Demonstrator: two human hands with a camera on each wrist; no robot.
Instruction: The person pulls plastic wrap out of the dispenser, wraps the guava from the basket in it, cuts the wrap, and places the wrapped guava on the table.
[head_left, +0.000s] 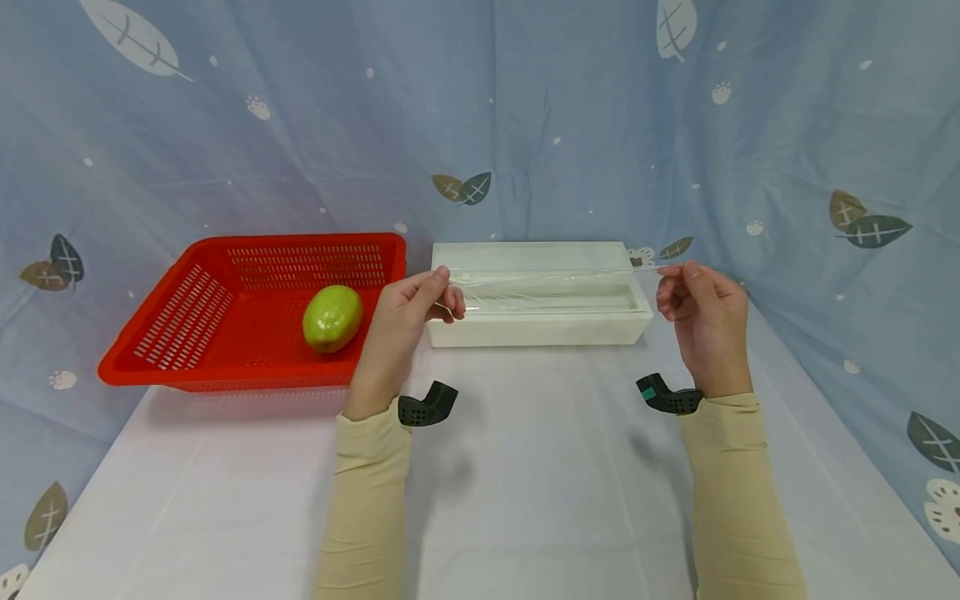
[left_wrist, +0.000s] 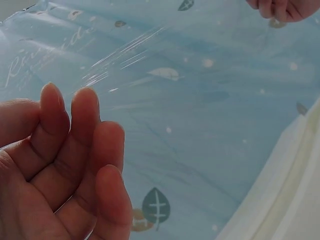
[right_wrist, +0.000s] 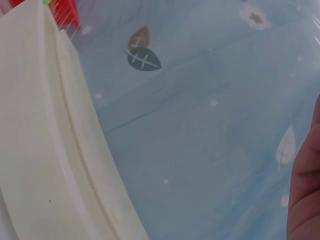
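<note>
A sheet of clear plastic wrap [head_left: 551,279] stretches between two hands, in front of and above a long white dispenser box [head_left: 540,330]. My left hand [head_left: 401,329] pinches one end between thumb and index finger, its other fingers loosely bent. At the opposite end, my right hand [head_left: 708,321] grips the wrap's corner with thumb and fingertip. Shiny creases run across the film [left_wrist: 125,55] in the left wrist view. Only the edge of the right hand [right_wrist: 306,185] shows in its own wrist view, beside the white box [right_wrist: 30,125].
A red plastic basket [head_left: 217,379] stands left of the box, with a shiny yellow-green fruit [head_left: 332,318] in it. Both rest on a white-covered table [head_left: 540,467]. Behind hangs a blue curtain [head_left: 585,117] with leaf prints. Dark wrist devices [head_left: 429,405] sit at both cuffs.
</note>
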